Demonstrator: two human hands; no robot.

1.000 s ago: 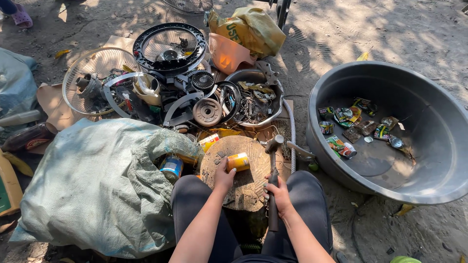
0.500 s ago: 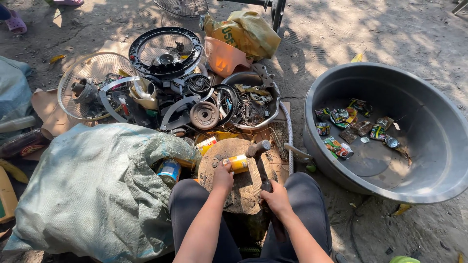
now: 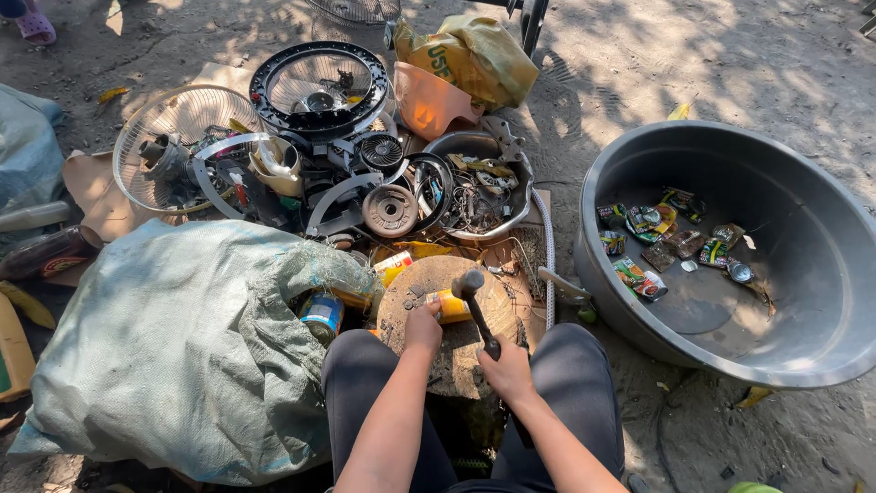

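I sit on the ground with a round wooden block [image 3: 415, 292] between my knees. A yellow can [image 3: 453, 309] lies on its side on the block. My left hand [image 3: 422, 326] holds the can's near end. My right hand [image 3: 507, 370] grips the handle of a hammer [image 3: 476, 306], whose dark head rests down on the can. Both forearms reach forward from the bottom of the view.
A big grey basin [image 3: 630, 301] at the right holds several flattened cans [image 3: 662, 242]. A stuffed greenish sack [image 3: 173, 347] lies at the left, with cans [image 3: 321, 315] at its mouth. Fan guards [image 3: 319, 87], metal scrap and an orange plastic piece [image 3: 429, 105] lie beyond the block.
The hammer, raised to the right a second ago, has swung down onto the can. My left hand has stayed on the can.
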